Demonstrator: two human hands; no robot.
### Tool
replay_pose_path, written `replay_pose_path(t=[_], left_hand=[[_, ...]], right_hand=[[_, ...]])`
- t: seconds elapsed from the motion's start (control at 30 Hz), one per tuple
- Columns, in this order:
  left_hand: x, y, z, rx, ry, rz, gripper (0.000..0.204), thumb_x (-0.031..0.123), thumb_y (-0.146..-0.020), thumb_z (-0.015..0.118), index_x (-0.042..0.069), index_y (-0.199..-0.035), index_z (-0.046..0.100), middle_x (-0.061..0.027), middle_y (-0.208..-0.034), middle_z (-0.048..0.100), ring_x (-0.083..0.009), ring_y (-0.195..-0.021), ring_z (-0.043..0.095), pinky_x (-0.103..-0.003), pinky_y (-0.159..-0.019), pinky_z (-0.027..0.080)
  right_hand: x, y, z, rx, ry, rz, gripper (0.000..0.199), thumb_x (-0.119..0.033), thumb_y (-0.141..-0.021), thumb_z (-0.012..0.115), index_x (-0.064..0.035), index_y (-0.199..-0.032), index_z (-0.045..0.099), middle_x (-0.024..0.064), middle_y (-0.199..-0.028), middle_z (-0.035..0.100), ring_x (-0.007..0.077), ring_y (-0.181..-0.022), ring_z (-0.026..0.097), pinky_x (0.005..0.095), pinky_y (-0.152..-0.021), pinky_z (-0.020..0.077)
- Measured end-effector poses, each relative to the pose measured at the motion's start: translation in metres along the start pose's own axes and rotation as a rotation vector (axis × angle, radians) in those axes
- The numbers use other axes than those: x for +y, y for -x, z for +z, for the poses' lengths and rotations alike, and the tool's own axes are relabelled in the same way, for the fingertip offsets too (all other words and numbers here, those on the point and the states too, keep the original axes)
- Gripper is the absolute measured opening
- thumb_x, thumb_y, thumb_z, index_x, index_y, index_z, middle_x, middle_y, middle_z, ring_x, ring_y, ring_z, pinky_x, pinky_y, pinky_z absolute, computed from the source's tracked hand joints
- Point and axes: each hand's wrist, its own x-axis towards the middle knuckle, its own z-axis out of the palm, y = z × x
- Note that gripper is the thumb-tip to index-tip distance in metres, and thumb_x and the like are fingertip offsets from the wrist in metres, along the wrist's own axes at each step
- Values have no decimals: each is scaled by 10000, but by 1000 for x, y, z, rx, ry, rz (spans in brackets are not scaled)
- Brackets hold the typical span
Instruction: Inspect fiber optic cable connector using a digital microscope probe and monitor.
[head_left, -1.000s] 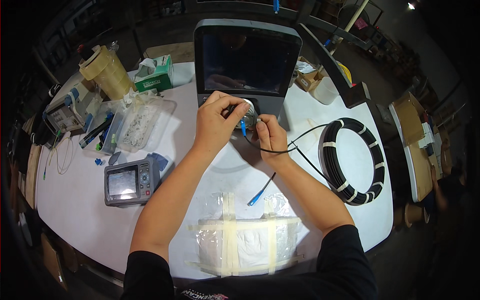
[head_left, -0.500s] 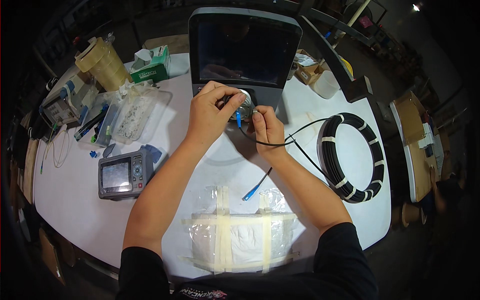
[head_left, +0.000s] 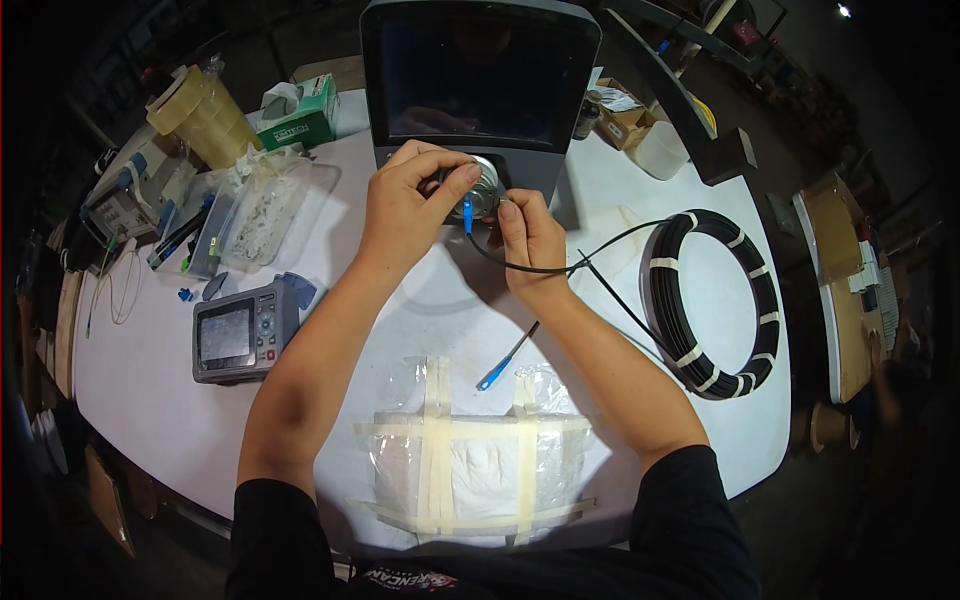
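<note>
My left hand grips a round silver knob-like part at the base of a grey machine with a dark screen. My right hand pinches a thin black cable with a blue connector at its tip, held right against the silver part. The cable runs right to a black coil bound with white tape. The cable's other blue-tipped end lies loose on the white table below my hands.
A grey handheld meter with a small screen lies at left. A taped plastic bag sits near the front edge. At far left are a clear bag of small parts, tape rolls, a green box and tools. Cardboard boxes stand back right.
Both hands have stayed at the machine's base; the view has shifted slightly. The blue connector now sits closer against the silver part.
</note>
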Motion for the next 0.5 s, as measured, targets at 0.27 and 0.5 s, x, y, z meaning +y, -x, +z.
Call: replay_pose_path(t=[0.27,0.5], left_hand=[[2,2,-3,3,-3,-9,200,176,-936,807,25,-1066,809,-29,-1004,686,-91,-829,615,-239,-708,491],[0,2,-2,16,7,26,199,181,-931,809,32,-1063,810,-31,-989,689,-95,-812,614,-243,-702,493]], right_hand=[[-4,1,3,5,-5,13,334,-344,-1116,538,-16,-1096,595,80,-844,695,143,-659,630,300,-617,515],[-4,2,3,13,-3,7,337,-349,-1115,542,-17,-1083,593,69,-846,693,132,-663,628,294,-618,516]])
